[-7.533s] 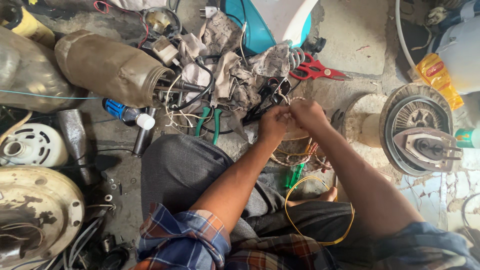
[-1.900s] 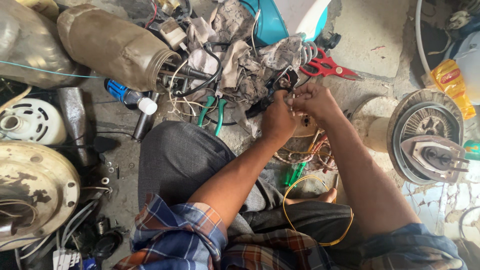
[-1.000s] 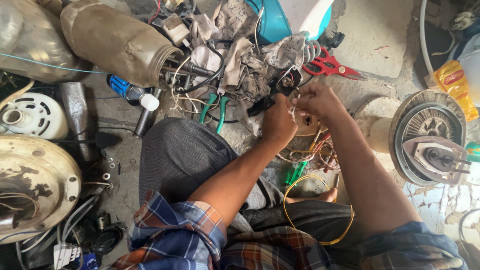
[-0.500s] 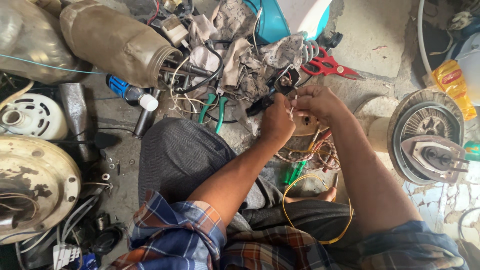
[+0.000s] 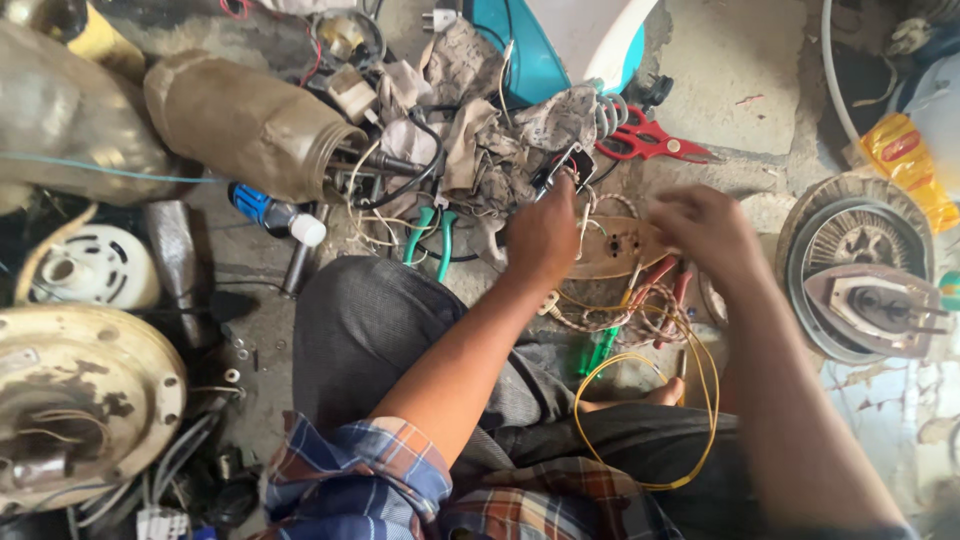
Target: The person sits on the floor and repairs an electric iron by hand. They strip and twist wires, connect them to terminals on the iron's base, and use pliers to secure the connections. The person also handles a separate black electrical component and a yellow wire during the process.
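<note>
Left hand: your left hand [image 5: 543, 235] is closed around a small dark tool whose tip pokes out above your knuckles; what kind of tool it is cannot be told.
Right hand: your right hand [image 5: 705, 225] hovers blurred with fingers loosely curled, and I cannot tell whether it has hold of anything.
Work piece: the flat tan oval plate with small holes [image 5: 618, 248] lies on the floor between your two hands, just beside your left hand.
Wires: a loop of thin yellow wire [image 5: 640, 415] sags over your dark trouser leg, below the plate.
Nearby tools: green-handled pliers [image 5: 430, 235] lie left of your left hand; red-handled scissors [image 5: 655, 142] lie beyond the plate.
Surroundings: a dusty brown cylindrical motor housing [image 5: 250, 125] lies at upper left.
</note>
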